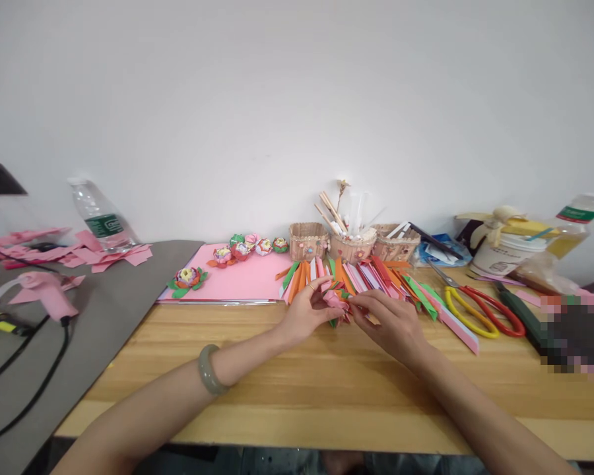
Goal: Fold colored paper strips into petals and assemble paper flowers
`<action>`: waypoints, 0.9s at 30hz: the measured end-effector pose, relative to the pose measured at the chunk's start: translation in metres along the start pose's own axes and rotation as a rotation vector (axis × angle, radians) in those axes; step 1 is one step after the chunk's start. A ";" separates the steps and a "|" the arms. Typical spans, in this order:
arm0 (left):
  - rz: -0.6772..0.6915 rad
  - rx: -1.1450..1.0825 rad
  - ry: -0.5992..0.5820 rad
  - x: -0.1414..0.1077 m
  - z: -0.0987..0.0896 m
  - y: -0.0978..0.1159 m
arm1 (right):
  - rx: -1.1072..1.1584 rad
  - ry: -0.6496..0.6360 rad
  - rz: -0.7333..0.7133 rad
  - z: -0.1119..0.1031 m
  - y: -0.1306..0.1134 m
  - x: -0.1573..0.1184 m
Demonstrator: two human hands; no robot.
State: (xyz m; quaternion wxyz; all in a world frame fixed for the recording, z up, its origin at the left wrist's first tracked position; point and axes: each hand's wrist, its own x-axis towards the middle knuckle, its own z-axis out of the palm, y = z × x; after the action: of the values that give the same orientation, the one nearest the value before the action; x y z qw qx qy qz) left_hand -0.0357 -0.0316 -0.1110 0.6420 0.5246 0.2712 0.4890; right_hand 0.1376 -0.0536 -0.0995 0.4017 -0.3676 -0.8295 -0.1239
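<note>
Between my two hands is a small folded paper flower [335, 299], pink with some green and orange. My left hand [304, 313] is closed round its left side, with a ring on one finger. The fingers of my right hand [389, 323] pinch at the flower's right edge; the exact spot they grip is partly hidden. Just behind both hands lies a spread of folded paper strips [371, 274] in green, orange, pink, red and white. A finished-looking paper flower [188, 279] with green outer petals sits left on a pink paper sheet [247, 280].
Small paper flowers [240, 249] stand grouped at the sheet's back. Woven baskets [307, 241] line the wall. Scissors [480, 307] with red and yellow handles lie right, near a white cup [507, 254]. Left are a pink glue gun [48, 292], cables and a bottle [101, 218].
</note>
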 end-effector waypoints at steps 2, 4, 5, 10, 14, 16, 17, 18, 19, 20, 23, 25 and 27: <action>0.004 -0.010 0.014 0.000 0.001 0.001 | -0.050 0.010 -0.026 -0.002 -0.001 -0.001; 0.007 -0.017 0.031 0.000 0.002 0.000 | -0.083 0.010 -0.044 -0.004 -0.003 -0.001; 0.007 -0.018 0.040 0.000 0.002 0.000 | -0.095 0.008 -0.048 -0.005 -0.005 -0.001; 0.002 -0.008 0.075 -0.001 0.002 -0.003 | -0.089 0.012 -0.053 -0.003 -0.007 0.001; 0.027 -0.012 0.060 -0.002 0.002 -0.003 | -0.005 0.063 -0.031 -0.002 -0.006 0.005; 0.048 -0.016 0.051 -0.002 0.002 -0.002 | 0.038 0.103 -0.003 -0.002 -0.007 0.006; 0.057 -0.018 0.048 -0.002 0.002 -0.001 | 0.054 0.119 0.007 -0.003 -0.007 0.007; 0.065 -0.019 0.047 -0.002 0.002 0.000 | 0.067 0.129 0.012 -0.004 -0.008 0.007; 0.073 -0.019 0.047 -0.002 0.003 0.000 | 0.077 0.132 0.010 -0.004 -0.008 0.007; 0.081 -0.016 0.046 -0.002 0.003 0.001 | 0.085 0.128 0.002 -0.005 -0.009 0.006; 0.108 0.003 0.039 -0.003 0.003 0.002 | 0.105 0.096 -0.048 -0.006 -0.009 0.005; 0.122 0.012 0.025 -0.003 0.002 0.002 | 0.115 0.088 -0.069 -0.007 -0.009 0.004; 0.125 0.014 0.013 -0.003 0.002 0.002 | 0.118 0.099 -0.062 -0.008 -0.009 0.004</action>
State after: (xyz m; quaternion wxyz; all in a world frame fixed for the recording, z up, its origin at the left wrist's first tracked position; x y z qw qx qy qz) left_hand -0.0356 -0.0354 -0.1090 0.6046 0.5421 0.2454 0.5295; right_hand 0.1340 -0.0621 -0.0904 0.4593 -0.3109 -0.8254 -0.1051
